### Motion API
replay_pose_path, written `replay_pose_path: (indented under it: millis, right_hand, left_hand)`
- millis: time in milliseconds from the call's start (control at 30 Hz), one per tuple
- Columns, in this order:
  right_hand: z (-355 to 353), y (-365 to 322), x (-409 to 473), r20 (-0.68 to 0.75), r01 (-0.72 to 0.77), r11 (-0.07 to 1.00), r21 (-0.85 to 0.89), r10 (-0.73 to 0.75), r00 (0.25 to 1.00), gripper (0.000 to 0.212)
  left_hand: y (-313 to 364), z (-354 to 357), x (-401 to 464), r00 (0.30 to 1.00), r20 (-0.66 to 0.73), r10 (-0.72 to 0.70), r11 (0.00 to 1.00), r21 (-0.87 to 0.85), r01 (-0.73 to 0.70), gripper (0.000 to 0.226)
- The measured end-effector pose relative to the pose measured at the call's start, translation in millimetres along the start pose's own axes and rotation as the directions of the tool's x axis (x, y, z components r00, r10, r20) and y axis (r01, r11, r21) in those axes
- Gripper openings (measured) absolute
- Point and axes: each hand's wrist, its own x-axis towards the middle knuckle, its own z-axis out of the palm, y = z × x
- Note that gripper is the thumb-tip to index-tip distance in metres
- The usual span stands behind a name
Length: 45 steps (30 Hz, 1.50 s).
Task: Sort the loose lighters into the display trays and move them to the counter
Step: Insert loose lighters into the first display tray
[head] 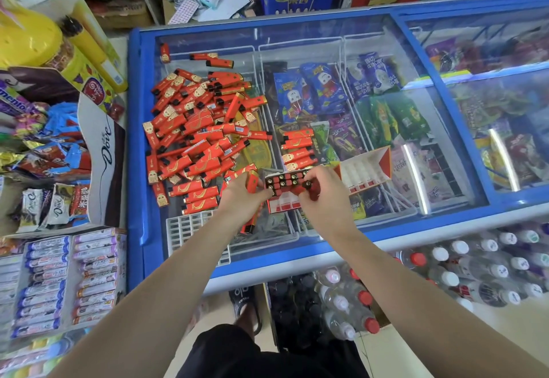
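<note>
Ice-cream packets (312, 89) inside the blue freezer (133, 139); bottled water (445, 276) stacked below

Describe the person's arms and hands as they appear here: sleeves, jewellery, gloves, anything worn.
Both forearms enter from the bottom of the frame and are bare as far as they show: no sleeves in view. The left hand and the right hand wear no gloves. No watch, bracelet or ring can be seen on either wrist or on the fingers that show. No markings are visible. Dark clothing shows between the arms at the bottom edge.

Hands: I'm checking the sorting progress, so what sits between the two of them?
In the head view, the partly filled display tray sits between the left hand and right hand, lighters standing in it.
</note>
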Motion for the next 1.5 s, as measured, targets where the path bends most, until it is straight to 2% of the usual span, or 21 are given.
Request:
replay_pose_path:
  millis: [133,333,567,633,767,933,1167,1267,1333,1400,1467,1500]
  right_hand:
    - [12.3,8.8,-3.3,0.068,0.135,0.981,-0.138,-0.127,0.99,0.023]
    - [28.2,15.5,-9.1,0.141,0.178,0.975,-0.136,-0.159,0.977,0.025]
    - [29.1,12.6,-7.4,0.162,0.197,0.965,-0.171,-0.17,0.972,0.029]
    - [28.6,13.4,-7.6,0.177,0.205,0.96,-0.194,-0.171,0.969,0.03]
    - [26.0,13.5,-7.8,0.179,0.182,0.953,-0.241,-0.141,0.974,0.034]
    - [22.7,12.3,-8.2,0.161,0.195,0.948,-0.25,-0.158,0.974,0.028]
    - [26.1,9.7,-3.2,0.226,0.239,0.89,-0.388,-0.16,0.961,0.031]
    - [25.6,10.3,-4.3,0.238,0.326,0.839,-0.437,-0.241,0.941,0.035]
    - [23.8,9.5,-4.8,0.208,0.305,0.866,-0.397,-0.239,0.948,0.03]
    - [17.9,2.0,-6.3,0.138,0.201,0.939,-0.28,-0.168,0.976,0.028]
    - [9.4,-13.2,-6.9,0.09,-0.046,0.999,0.013,0.045,0.995,0.022]
    - [5.3,-22.7,-6.4,0.132,-0.213,0.947,0.238,0.186,0.974,0.019]
  left_hand:
    - [1.1,1.1,2.0,1.0,-0.001,0.017,0.997,0.073,-0.016,0.02]
    - [3.2,1.4,0.6,1.0,0.005,0.029,0.994,0.108,-0.029,0.017]
    - [4.8,2.0,-2.2,1.0,0.006,0.017,0.996,0.093,-0.017,0.019]
    - [5.4,2.3,-3.1,1.0,0.006,-0.011,0.999,0.041,0.011,0.02]
    - [8.2,1.8,-4.3,0.993,0.011,-0.115,0.977,-0.179,0.115,0.021]
    - [22.8,-2.8,-9.4,0.977,0.069,-0.2,0.87,-0.446,0.21,0.01]
    - [42.0,1.0,-15.5,0.971,0.127,-0.202,0.776,-0.585,0.237,0.013]
    - [44.1,3.3,-13.9,0.967,0.129,-0.218,0.731,-0.635,0.249,0.012]
    - [46.6,4.5,-13.9,0.962,0.133,-0.239,0.709,-0.654,0.266,0.011]
    - [49.1,5.0,-14.5,0.959,0.13,-0.253,0.679,-0.682,0.272,0.011]
    - [49.8,5.1,-13.4,0.959,0.129,-0.252,0.647,-0.714,0.266,0.012]
    - [49.8,5.4,-12.5,0.959,0.128,-0.252,0.633,-0.728,0.264,0.014]
